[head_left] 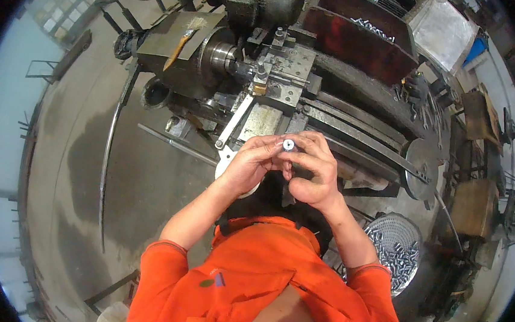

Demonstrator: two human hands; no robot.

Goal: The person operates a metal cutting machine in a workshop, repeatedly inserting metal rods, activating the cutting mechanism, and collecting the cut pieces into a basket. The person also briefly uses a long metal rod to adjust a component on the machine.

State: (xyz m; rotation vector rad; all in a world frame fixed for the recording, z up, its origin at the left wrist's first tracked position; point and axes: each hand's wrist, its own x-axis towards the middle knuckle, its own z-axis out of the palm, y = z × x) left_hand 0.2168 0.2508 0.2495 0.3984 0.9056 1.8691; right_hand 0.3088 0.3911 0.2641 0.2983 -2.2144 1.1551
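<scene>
Between my two hands is a small shiny metal cylinder [289, 145], its end face with a dark central hole turned up. My right hand [317, 173] has its fingers curled round the piece. From the other side, my left hand [251, 162] pinches close against it with thumb and fingertips. Most of the cylinder's length is hidden by the fingers. Just beyond my hands stands a metal lathe, with its chuck [220, 58] at the left and its tool post [261, 73] beside that.
A wooden-handled brush [180, 47] lies on the headstock. Behind the lathe, a dark red bin [363, 51] holds several metal pieces. At my lower right, a round basket [393, 223] contains many metal cylinders. The lathe's handwheel [421, 168] and long rods [177, 144] jut nearby.
</scene>
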